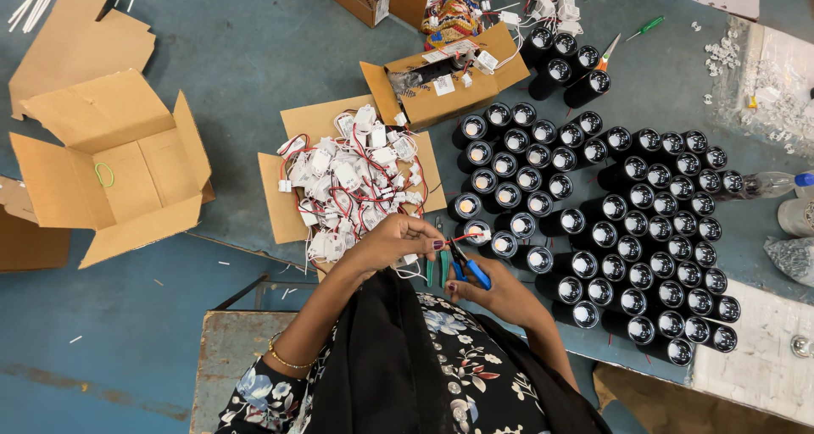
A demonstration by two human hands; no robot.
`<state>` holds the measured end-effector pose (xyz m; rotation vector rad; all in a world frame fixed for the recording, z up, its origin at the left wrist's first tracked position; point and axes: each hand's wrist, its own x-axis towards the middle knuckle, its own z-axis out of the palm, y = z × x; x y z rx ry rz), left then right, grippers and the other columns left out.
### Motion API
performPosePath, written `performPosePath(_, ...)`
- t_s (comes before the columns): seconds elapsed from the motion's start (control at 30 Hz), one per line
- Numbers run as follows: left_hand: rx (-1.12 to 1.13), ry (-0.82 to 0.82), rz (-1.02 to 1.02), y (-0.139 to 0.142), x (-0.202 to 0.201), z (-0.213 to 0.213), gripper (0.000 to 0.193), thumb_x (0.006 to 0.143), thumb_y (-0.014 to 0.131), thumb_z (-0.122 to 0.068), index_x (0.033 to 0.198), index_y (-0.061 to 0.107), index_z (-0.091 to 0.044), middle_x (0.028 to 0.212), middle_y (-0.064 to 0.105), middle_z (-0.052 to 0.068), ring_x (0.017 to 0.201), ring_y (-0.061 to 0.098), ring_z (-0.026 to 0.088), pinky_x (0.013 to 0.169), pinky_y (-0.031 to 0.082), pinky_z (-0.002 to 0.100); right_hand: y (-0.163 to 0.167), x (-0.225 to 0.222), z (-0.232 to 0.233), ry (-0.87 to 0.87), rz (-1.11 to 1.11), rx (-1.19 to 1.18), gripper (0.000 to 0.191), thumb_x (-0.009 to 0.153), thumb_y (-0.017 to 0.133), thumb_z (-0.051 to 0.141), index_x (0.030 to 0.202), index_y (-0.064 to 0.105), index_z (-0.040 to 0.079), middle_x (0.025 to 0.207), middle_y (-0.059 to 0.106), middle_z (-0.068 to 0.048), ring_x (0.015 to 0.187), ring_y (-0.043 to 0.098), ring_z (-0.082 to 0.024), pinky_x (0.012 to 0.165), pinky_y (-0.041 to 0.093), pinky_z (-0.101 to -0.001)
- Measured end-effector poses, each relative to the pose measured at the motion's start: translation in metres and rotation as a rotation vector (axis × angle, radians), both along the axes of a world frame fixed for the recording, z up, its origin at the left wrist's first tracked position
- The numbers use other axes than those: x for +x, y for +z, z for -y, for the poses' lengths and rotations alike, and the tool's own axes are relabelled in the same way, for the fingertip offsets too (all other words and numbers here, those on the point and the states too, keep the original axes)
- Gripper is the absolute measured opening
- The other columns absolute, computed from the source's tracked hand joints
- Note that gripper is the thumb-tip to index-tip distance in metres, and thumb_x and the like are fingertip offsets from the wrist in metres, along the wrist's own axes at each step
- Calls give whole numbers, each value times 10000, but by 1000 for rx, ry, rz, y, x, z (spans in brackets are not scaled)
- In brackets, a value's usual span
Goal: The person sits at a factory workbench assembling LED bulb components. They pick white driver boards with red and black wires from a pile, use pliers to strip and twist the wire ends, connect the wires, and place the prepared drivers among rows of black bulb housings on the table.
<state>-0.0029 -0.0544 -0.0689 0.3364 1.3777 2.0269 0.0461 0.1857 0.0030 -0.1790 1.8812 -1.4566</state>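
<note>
Red wire [462, 238], thin and limp, spans the small gap between both hands just above the person's lap. Left hand [392, 242] pinches one end between curled fingertips; right hand [496, 288] is clenched around blue-handled cutters [468, 269], jaws at the wire. Just beyond, a flat cardboard sheet [275, 198] carries a tangled heap of white plastic modules [352, 184] with red and white leads. Glossy black cylindrical lamps [627, 222] with round lenses stand packed on the blue table [254, 52]. An open cardboard box [110, 167] sits far left.
</note>
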Motion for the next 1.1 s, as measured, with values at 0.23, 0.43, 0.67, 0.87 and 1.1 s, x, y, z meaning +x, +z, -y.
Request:
performPosePath(0.23, -13, -7, 11, 4, 2, -1, 221, 925, 718, -98, 1082, 739, 56, 914, 760, 74, 825, 711, 103, 789, 562, 246, -1, 1, -2, -14, 48, -28, 220, 930, 703, 184, 1028, 633, 0, 803, 701, -54, 752, 674, -120, 742, 556, -291)
performPosePath(0.43, -20, -20, -16, 4, 2, -3, 206, 931, 697, -84, 1087, 734, 46, 907, 757, 66, 831, 707, 99, 791, 552, 244, -7, 5, -2, -73, -12, 38, 225, 940, 690, 240, 929, 652, 18, 694, 631, -10, 640, 584, -89, 610, 483, -271)
performPosePath(0.67, -216, 71, -18, 6, -1, -4, 230, 937, 692, -162, 1080, 743, 10, 852, 750, 48, 790, 677, 80, 723, 510, 234, -20, 5, 15, -183, -234, 349, 207, 886, 748, 280, 869, 709, 78, 585, 542, 10, 545, 440, -88, 510, 377, -286)
performPosePath(0.87, -219, 154, 14, 4, 1, -6, 224, 954, 687, -172, 1087, 729, 3, 824, 728, 31, 743, 652, 71, 663, 491, 224, -41, -9, 7, -276, -103, 214, 293, 897, 754, 305, 873, 658, 29, 618, 561, -3, 556, 490, -97, 529, 408, -287)
performPosePath(1.1, -153, 318, 12, 4, 5, -1, 190, 1001, 575, -124, 1140, 641, -12, 855, 672, 10, 711, 570, 56, 643, 465, 227, -60, -20, -7, -109, -99, 54, 323, 953, 695, 327, 940, 653, 7, 823, 699, -55, 912, 704, -112, 773, 527, -277)
